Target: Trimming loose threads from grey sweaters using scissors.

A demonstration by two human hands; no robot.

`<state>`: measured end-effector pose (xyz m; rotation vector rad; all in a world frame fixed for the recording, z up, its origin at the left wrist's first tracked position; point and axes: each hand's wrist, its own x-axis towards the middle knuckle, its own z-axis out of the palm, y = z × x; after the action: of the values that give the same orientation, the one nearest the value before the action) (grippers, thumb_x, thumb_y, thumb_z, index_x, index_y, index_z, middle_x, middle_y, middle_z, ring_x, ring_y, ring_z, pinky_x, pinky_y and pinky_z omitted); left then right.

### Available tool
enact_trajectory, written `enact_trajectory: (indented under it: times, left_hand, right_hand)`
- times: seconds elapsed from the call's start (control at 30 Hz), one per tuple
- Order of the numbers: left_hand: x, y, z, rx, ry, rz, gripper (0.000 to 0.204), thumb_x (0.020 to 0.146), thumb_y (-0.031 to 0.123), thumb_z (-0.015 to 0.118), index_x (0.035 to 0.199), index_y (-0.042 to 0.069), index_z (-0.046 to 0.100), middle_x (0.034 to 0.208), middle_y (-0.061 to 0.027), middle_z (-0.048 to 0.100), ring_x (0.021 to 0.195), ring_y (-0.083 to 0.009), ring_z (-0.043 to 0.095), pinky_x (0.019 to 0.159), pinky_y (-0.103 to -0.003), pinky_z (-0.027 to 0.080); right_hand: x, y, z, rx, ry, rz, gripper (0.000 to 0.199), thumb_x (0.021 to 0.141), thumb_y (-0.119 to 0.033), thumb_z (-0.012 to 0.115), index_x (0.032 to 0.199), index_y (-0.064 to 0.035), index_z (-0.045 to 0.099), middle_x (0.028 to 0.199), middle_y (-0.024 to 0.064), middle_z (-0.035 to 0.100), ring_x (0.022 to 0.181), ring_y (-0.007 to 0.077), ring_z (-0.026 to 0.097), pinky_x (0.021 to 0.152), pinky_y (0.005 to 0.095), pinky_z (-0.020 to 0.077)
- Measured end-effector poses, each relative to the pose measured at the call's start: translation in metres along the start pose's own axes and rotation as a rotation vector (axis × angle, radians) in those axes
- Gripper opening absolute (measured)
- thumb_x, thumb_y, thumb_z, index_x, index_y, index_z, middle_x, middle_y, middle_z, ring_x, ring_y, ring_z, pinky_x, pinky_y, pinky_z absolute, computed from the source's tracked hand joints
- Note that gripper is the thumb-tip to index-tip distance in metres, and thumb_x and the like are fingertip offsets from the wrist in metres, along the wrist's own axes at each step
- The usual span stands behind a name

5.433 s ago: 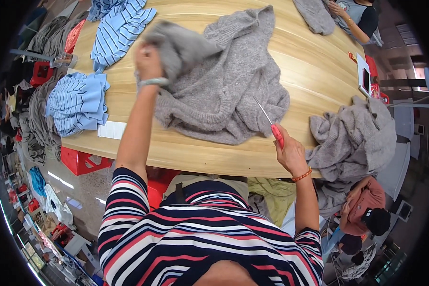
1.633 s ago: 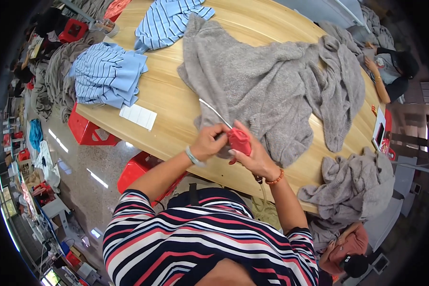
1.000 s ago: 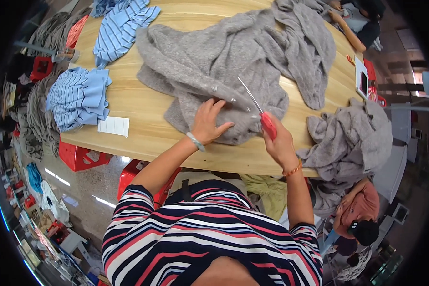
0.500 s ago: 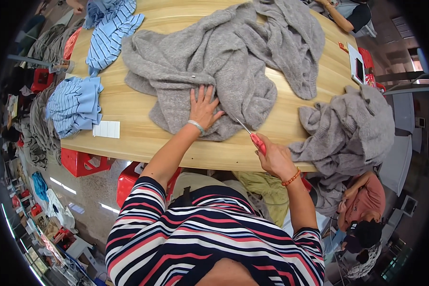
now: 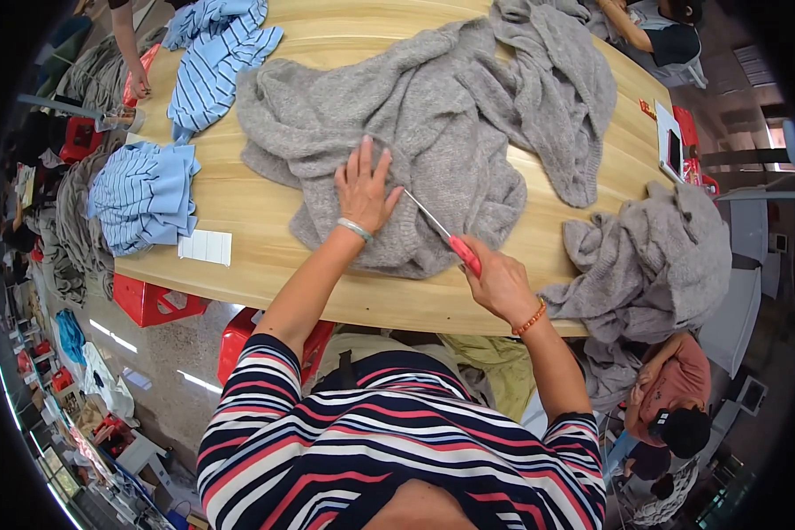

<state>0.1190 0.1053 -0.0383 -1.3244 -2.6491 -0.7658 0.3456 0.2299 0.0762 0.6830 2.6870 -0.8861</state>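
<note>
A grey knit garment [image 5: 433, 115] lies spread in loose folds on the wooden table in front of me. My left hand [image 5: 362, 196] rests flat on its near part, open, with the fingers apart. In my right hand [image 5: 501, 281] is a red-handled tool [image 5: 465, 254] with a thin metal shaft, the fingers closed round the handle. Its shaft slants to the far left across the knit, and the tip ends by my left thumb. Whether the tip goes into the knit I cannot tell.
Another grey knit heap [image 5: 649, 256] hangs over the table's right edge. Blue striped garments [image 5: 146, 194] and a white card strip [image 5: 205, 247] lie at the left. A phone [image 5: 674, 150] sits at the far right. Red stools [image 5: 155, 300] stand below; other people sit nearby.
My left hand has shifted a little to the far left over the knit. The tool's tip has moved far and left, up to my left thumb. A person's arm reaches in further at the far left.
</note>
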Motion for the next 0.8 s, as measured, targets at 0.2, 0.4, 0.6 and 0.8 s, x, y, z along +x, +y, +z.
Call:
enact_trajectory:
  times: [0.2, 0.4, 0.6, 0.8]
  left_hand:
    - [0.006, -0.019, 0.010, 0.101, -0.265, 0.077, 0.076, 0.073, 0.055, 0.067, 0.136, 0.017, 0.046, 0.147, -0.0200, 0.029, 0.139, -0.0418, 0.014, 0.109, -0.061, 0.009]
    - [0.007, -0.029, 0.026, -0.004, -0.275, 0.134, 0.076, 0.073, 0.056, 0.067, 0.136, 0.020, 0.046, 0.147, -0.0211, 0.027, 0.139, -0.0416, 0.017, 0.109, -0.059, 0.012]
    - [-0.002, -0.043, 0.025, -0.038, -0.294, 0.125, 0.080, 0.075, 0.055, 0.067, 0.141, 0.021, 0.039, 0.150, -0.0207, 0.021, 0.139, -0.0414, 0.016, 0.109, -0.059, 0.011]
    - [-0.001, -0.036, 0.022, -0.024, -0.301, 0.156, 0.079, 0.075, 0.053, 0.067, 0.141, 0.021, 0.038, 0.151, -0.0209, 0.020, 0.139, -0.0407, 0.015, 0.109, -0.058, 0.011]
  right_hand:
    - [0.017, -0.021, -0.009, -0.062, -0.065, 0.084, 0.041, 0.084, -0.020, 0.058, 0.123, -0.0092, 0.050, 0.077, 0.0226, 0.065, 0.074, 0.0406, 0.063, 0.068, 0.0487, 0.0493]
    - [0.073, -0.037, -0.009, -0.124, -0.058, 0.041, 0.038, 0.084, -0.020, 0.060, 0.120, -0.0111, 0.052, 0.078, 0.0222, 0.065, 0.074, 0.0398, 0.063, 0.067, 0.0481, 0.0490]
    - [0.022, -0.023, -0.017, -0.148, -0.172, 0.092, 0.038, 0.083, -0.021, 0.061, 0.118, -0.0092, 0.053, 0.075, 0.0216, 0.064, 0.072, 0.0397, 0.063, 0.066, 0.0482, 0.0485]
    - [0.020, -0.033, -0.010, -0.097, -0.099, 0.113, 0.036, 0.082, -0.020, 0.060, 0.115, -0.0072, 0.054, 0.075, 0.0216, 0.064, 0.072, 0.0390, 0.063, 0.066, 0.0481, 0.0490]
